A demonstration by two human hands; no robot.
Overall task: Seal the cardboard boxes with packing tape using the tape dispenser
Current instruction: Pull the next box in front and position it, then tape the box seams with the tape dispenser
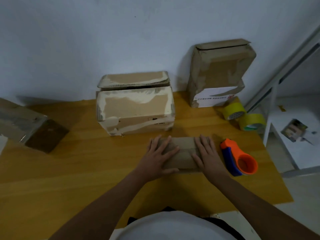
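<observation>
The wooden worktop carries a small flat brown cardboard box, its long axis left to right. The left hand and right hand press its ends, fingers straight and spread, holding nothing. The orange-and-blue tape dispenser lies just right of the right hand, the nearer one.

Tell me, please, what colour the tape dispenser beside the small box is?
The tape dispenser is orange with a blue side, seen in the head view.

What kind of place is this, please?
Probably a small home packing spot, not a warehouse: worn cardboard boxes stand on a wooden table against a bare wall, with rolls of yellow tape and a tape dispenser nearby.
</observation>
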